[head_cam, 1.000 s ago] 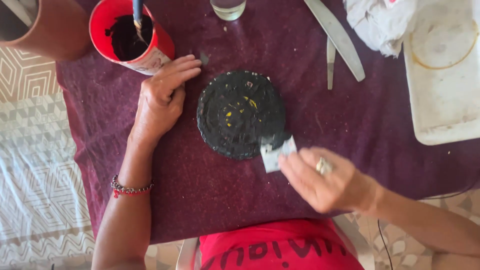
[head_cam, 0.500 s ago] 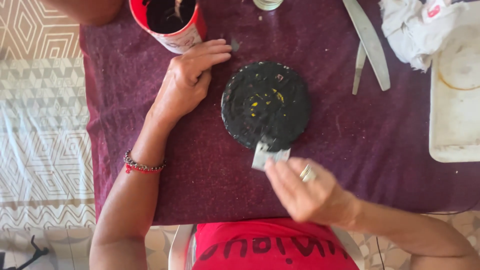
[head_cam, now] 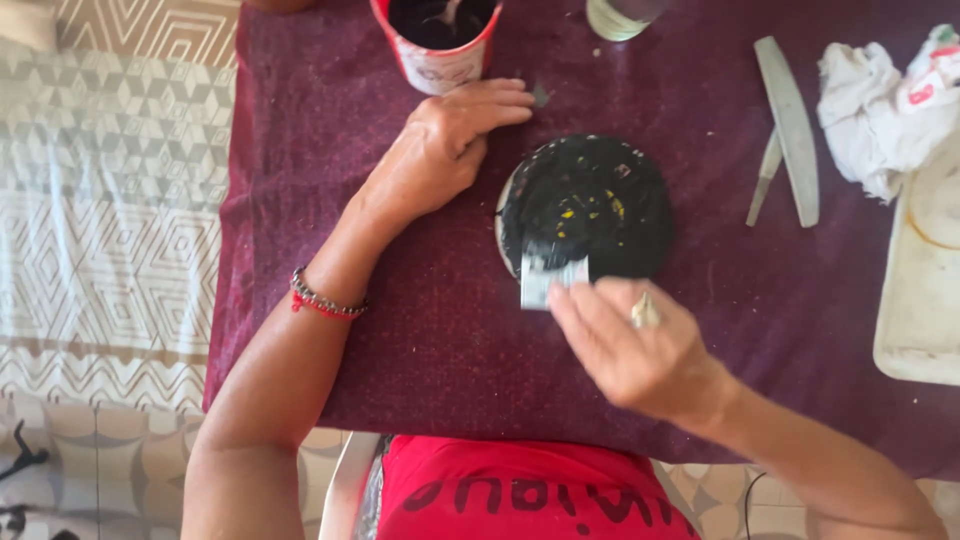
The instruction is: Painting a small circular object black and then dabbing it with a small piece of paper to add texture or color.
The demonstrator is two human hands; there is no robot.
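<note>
Far left of the frame: patterned beige floor covering (head_cam: 100,230) beside the worktop (head_cam: 330,180), which carries a dark purple cloth. Left forearm with a beaded bracelet (head_cam: 325,297) runs up from lower left; left hand (head_cam: 440,150) lies flat on the cloth, fingers extended and close together, holding nothing, tips just beside a small dark scrap (head_cam: 541,96). Upper centre: red cup (head_cam: 436,45) with dark contents, just above that hand. Centre: round black disc (head_cam: 588,205) flat on the cloth, yellow flecks near its middle, just right of the left hand. Right hand (head_cam: 640,350), lower centre, fingers pinched on a small grey scraper piece (head_cam: 545,278) touching the disc's lower edge; ring visible. Upper right: long grey file (head_cam: 790,125), slim tool beside it, crumpled white cloth (head_cam: 880,110), white tray (head_cam: 925,290) at the right edge.
</note>
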